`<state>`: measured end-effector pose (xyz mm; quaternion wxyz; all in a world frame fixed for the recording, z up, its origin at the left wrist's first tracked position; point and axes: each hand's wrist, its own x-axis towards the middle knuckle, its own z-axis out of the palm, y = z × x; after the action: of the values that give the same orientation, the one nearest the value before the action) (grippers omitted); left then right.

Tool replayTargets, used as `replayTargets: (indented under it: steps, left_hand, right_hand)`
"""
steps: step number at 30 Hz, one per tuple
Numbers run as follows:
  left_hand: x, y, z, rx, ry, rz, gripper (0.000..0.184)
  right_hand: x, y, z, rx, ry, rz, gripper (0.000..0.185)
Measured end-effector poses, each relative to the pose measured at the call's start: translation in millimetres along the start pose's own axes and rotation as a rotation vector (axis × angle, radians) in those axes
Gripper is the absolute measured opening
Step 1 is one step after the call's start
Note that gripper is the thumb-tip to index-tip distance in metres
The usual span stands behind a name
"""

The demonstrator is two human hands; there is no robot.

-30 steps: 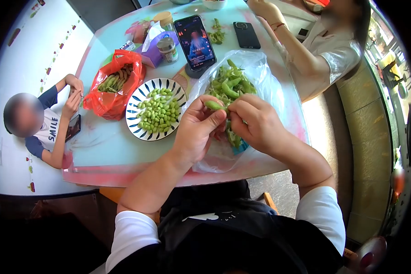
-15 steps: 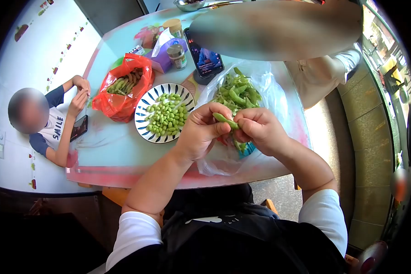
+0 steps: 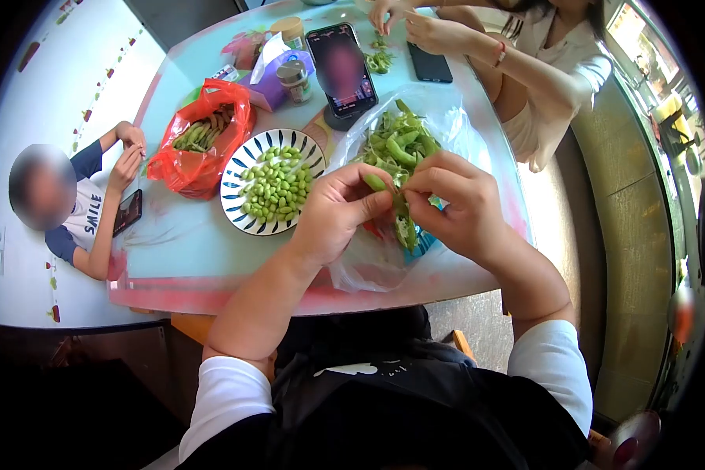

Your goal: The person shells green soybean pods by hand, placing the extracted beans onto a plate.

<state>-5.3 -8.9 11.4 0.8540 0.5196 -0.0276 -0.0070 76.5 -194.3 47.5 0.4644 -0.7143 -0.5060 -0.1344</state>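
Observation:
My left hand [image 3: 338,213] is closed on a green edamame pod [image 3: 374,182], whose rounded end sticks out above the thumb. At the pod's other end, the fingertips of my right hand [image 3: 460,205] are pinched together, partly covering it. Both hands are over a clear plastic bag [image 3: 466,133] holding whole pods and opened shells [image 3: 403,145]. To the left of my left hand, a white plate with dark dashes round its rim [image 3: 229,188] carries a pile of shelled beans [image 3: 278,188].
A red plastic bag of pods [image 3: 164,164] lies beyond the plate. Behind are a phone on a stand [image 3: 341,74], a jar [image 3: 294,81] and a purple tissue box [image 3: 268,90]. One person sits at left; another handles pods at the far right, near a dark phone [image 3: 429,63].
My right hand has moved slightly up, and its grip on the pod's end has shifted. My left hand keeps its hold. The far person's hands now show, and the view has shifted a little.

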Motion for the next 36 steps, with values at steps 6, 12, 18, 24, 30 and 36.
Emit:
replayTargets:
  steps: [6,12,18,24,30,36]
  left_hand:
    - [-8,-3,7,-0.036,-0.249,-0.228,0.024]
    - [-2,6,1,-0.216,0.048,-0.032,0.018]
    - [-1,-1,-1,-0.259,0.056,-0.024,0.017]
    - [0,-8,-3,-0.250,-0.020,0.001,0.018]
    - [-5,-13,5,-0.311,-0.114,0.123,0.022]
    - [-3,-1,7,-0.424,-0.011,-0.057,0.024]
  right_hand:
    - [12,9,-20,-0.153,0.193,0.134,0.009]
    - [10,8,-24,-0.310,-0.241,0.315,0.021]
    - [13,4,-18,0.029,-0.236,0.233,0.012]
    - [6,1,-8,0.198,-0.319,0.239,0.013]
    - [-5,-5,7,0.747,-0.221,0.621,0.016]
    - [0,5,5,-0.166,0.017,-0.167,0.018]
